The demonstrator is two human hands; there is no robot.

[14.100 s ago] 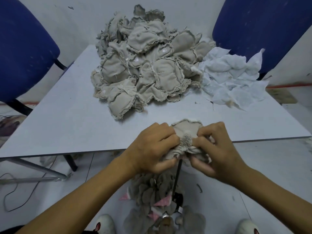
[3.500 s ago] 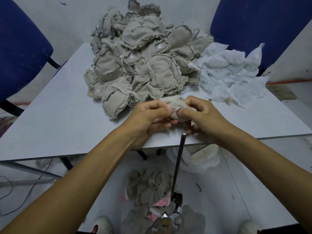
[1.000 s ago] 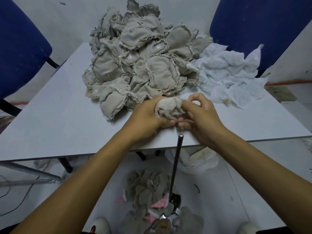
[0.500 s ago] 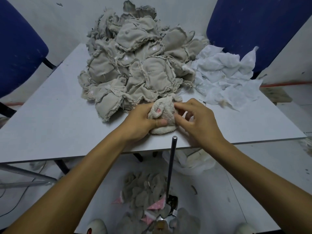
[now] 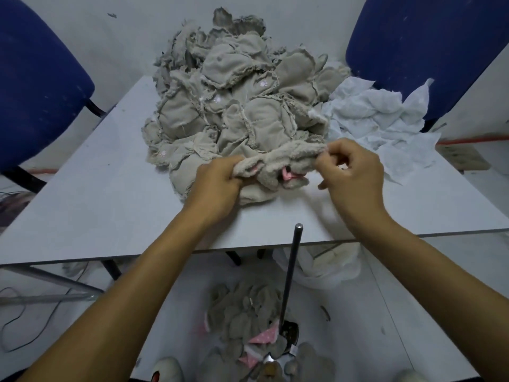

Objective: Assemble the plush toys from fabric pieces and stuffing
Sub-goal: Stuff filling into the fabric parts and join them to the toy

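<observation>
Your left hand (image 5: 217,183) and right hand (image 5: 349,169) each pinch an end of the plush skin (image 5: 278,164), both grips closed, stretched above the surface (image 5: 96,205), just before the fabric pile (image 5: 234,100).

A pale grey table (image 5: 104,205) carries a heap of beige fabric pieces (image 5: 234,106) beside crumpled white sheets (image 5: 380,125) (far right corner), while more plush pieces (image 5: 248,321) lie on the floor (image 5: 413,312) beneath.
</observation>
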